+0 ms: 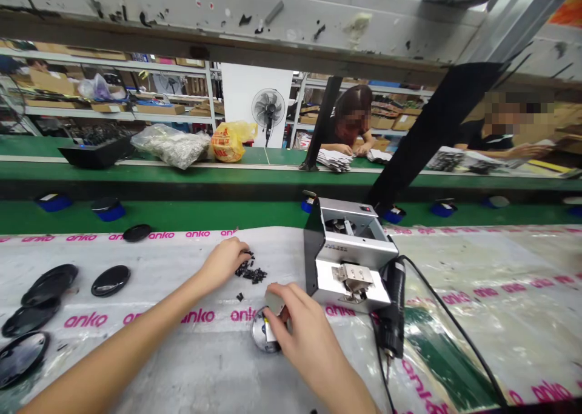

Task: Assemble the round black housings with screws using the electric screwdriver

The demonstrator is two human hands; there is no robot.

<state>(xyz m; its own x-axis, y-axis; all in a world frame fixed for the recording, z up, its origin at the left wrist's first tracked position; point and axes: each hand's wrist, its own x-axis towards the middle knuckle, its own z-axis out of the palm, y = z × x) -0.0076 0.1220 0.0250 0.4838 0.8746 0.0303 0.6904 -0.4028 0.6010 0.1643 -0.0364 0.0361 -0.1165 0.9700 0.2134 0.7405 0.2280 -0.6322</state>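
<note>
My left hand (pixel 226 261) reaches to a small pile of tiny black parts (pixel 253 274) on the plastic sheet. Its fingertips are pinched together at the pile's left edge; whatever lies between them is too small to make out. My right hand (pixel 302 323) grips a round unit with a shiny rim (pixel 260 334), tilted just above or on the sheet; a pale flat piece shows under the thumb and fingers, and the rest of the unit is covered. To its right stands a silver and black screw feeder (pixel 352 244). Beside that feeder is a black electric screwdriver (pixel 393 305), tip down.
Several glossy black round covers (pixel 110 280) lie on the left. A green conveyor (pixel 204 211) behind carries blue and black round units (pixel 108 209). The screwdriver's cable (pixel 448 308) loops across the right. Two people sit across, beyond a dark slanted post (pixel 431 129).
</note>
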